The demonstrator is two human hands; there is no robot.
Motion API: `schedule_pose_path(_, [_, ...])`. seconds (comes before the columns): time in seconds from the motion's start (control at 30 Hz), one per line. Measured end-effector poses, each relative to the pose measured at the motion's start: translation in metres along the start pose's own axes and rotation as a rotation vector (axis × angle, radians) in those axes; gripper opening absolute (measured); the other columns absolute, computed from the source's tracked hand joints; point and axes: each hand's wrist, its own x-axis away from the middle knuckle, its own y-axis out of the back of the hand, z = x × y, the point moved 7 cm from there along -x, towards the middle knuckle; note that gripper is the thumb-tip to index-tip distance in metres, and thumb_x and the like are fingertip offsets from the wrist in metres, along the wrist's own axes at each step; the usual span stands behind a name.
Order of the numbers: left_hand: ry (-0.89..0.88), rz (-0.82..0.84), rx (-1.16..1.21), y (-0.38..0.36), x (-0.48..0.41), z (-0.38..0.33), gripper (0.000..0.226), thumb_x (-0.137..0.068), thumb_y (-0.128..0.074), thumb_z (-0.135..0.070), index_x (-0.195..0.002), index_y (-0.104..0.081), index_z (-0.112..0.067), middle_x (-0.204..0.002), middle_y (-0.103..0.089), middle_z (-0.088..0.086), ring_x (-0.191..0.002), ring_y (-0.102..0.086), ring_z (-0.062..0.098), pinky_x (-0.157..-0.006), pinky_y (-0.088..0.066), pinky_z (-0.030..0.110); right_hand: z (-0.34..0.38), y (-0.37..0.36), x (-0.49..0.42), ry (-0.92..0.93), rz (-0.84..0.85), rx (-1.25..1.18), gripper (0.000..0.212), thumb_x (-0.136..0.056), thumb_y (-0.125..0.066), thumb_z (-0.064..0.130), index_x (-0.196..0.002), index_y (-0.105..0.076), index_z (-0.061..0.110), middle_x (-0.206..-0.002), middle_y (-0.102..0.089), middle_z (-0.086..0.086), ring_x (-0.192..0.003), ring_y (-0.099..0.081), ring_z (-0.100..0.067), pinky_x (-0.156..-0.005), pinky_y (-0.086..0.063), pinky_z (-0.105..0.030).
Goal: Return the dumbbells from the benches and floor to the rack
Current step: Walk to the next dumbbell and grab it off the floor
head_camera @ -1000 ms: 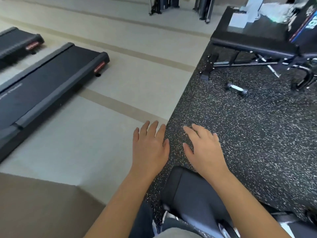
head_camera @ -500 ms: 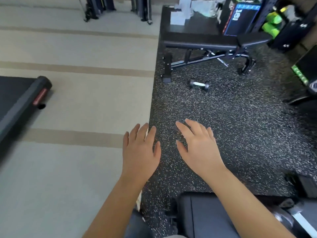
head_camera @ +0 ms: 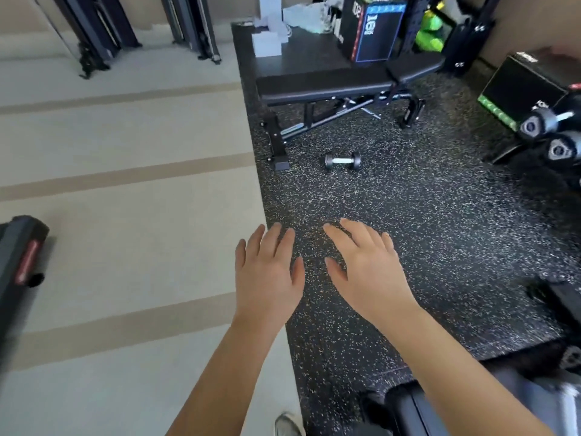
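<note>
Both my left hand (head_camera: 268, 275) and right hand (head_camera: 367, 272) are spread, empty. Risk: the round-ended dumbbell (head_camera: 342, 160) rolls on the floor (head_camera: 440, 231) if gripped off-centre.

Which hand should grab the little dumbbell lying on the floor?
Probably the right hand. Both hands are empty and open, but the dumbbell lies on the speckled mat almost straight ahead of the right one. The left hand hangs further over by the mat's edge.

A gym: black speckled rubber flooring (head_camera: 408, 247), a black padded weight bench (head_camera: 323, 84), a small black-ended dumbbell with a silver handle (head_camera: 342, 160), and a black treadmill end (head_camera: 19, 262).
</note>
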Motion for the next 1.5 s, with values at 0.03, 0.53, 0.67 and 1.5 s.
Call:
schedule_pose_path(0.03, [-0.014, 0.014, 0.009, -0.004, -0.007, -0.002, 0.040, -0.077, -0.067, -0.019, -0.115, -0.060, -0.006, -0.121, -0.060, 0.017, -0.115, -0.053, 0.038, -0.096, -0.037, 0.058, -0.007, 0.000, -0.004, -0.029, 0.001, 0.008, 0.049, -0.091, -0.047, 0.032, -0.139, -0.035, 0.024, -0.144, -0.039, -0.005, -0.133, -0.034, -0.026, -0.109, -0.022, -0.053])
schedule_pose_path(0.53, [-0.014, 0.100, 0.006, -0.102, -0.196, -0.011, 0.038, -0.084, -0.057, -0.022, -0.120, -0.055, -0.010, -0.126, -0.056, 0.014, -0.121, -0.046, 0.034, -0.101, -0.033, 0.053, -0.099, 0.004, -0.196, -0.075, -0.006, -0.083, 0.049, -0.093, -0.045, 0.032, -0.139, -0.032, 0.023, -0.144, -0.037, -0.005, -0.133, -0.032, -0.025, -0.110, -0.020, -0.052])
schedule_pose_path(0.67, [-0.020, 0.115, 0.013, -0.131, -0.274, -0.033, 0.039, -0.086, -0.054, -0.023, -0.123, -0.053, -0.011, -0.130, -0.053, 0.012, -0.124, -0.043, 0.032, -0.104, -0.029, 0.050, -0.159, 0.034, -0.256, -0.139, -0.078, -0.100, 0.049, -0.092, -0.048, 0.030, -0.138, -0.036, 0.021, -0.141, -0.041, -0.007, -0.131, -0.036, -0.027, -0.109, -0.024, -0.054])
schedule_pose_path(1.5, [-0.188, 0.227, 0.093, -0.332, -0.694, -0.106, 0.041, -0.085, -0.056, -0.022, -0.124, -0.051, -0.011, -0.131, -0.052, 0.010, -0.127, -0.041, 0.031, -0.106, -0.028, 0.050, -0.395, 0.084, -0.632, -0.300, -0.042, 0.016, 0.049, -0.092, -0.047, 0.032, -0.139, -0.034, 0.023, -0.143, -0.038, -0.005, -0.133, -0.033, -0.026, -0.110, -0.017, -0.054])
